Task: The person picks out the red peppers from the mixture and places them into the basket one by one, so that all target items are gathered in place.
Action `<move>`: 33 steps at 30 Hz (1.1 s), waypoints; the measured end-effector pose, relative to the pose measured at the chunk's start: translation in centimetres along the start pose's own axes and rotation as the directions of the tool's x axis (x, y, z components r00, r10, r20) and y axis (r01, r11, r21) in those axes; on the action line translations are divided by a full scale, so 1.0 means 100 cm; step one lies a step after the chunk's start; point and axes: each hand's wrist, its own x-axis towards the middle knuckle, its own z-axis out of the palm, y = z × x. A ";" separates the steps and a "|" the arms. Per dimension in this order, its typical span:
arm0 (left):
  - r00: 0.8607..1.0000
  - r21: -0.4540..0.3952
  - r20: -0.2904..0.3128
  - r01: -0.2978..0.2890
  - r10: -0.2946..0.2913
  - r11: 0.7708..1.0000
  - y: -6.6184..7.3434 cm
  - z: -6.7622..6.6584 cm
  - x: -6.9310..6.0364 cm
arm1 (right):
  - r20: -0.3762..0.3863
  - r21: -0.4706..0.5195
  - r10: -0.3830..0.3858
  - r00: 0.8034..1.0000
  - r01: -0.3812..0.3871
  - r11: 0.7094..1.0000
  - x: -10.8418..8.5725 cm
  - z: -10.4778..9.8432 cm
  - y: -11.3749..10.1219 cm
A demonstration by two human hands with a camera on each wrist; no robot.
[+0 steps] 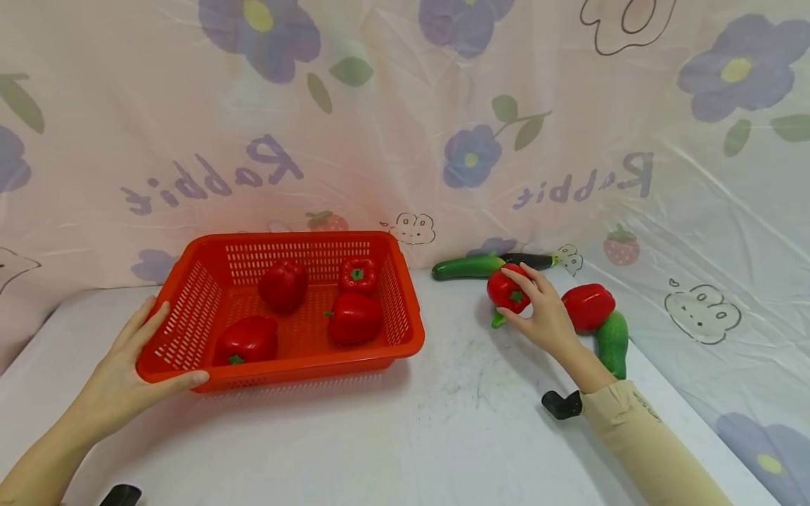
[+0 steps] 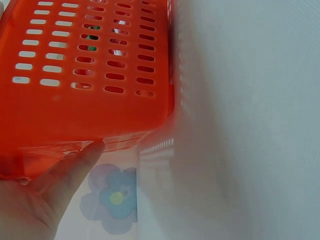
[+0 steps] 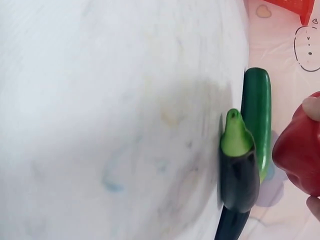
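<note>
My left hand point(image 1: 123, 372) lies spread around the near left corner of a red plastic basket point(image 1: 405, 302), its thumb along the front rim and fingers at the left side. A straight finger point(image 2: 82, 162) touches the outer wall in the left wrist view. My right hand point(image 1: 544, 316) holds a red bell pepper point(image 1: 503, 287) between thumb and fingers, above an eggplant point(image 3: 240, 180) with a green cap. In the head view only that cap shows under the pepper. Inside the basket lie several red bell peppers point(image 1: 283, 284).
Behind the held pepper, a cucumber point(image 1: 467, 268) and another eggplant point(image 1: 530, 261) lie along the back. Right of my right hand sit a red bell pepper point(image 1: 590, 306) and a green cucumber-like vegetable point(image 1: 612, 344). A flowered curtain point(image 1: 380, 154) hangs behind the white table point(image 1: 316, 443).
</note>
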 end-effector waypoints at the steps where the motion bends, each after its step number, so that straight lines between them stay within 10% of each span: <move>1: 1.000 0.000 0.000 0.000 0.000 1.000 0.000 0.000 0.000 | -0.001 0.006 -0.002 1.000 0.002 1.000 0.001 0.001 -0.001; 33: 1.000 -0.016 -0.017 -0.013 0.013 1.000 -0.001 0.001 0.000 | -0.096 0.135 -0.104 0.990 0.116 0.984 0.017 0.024 -0.039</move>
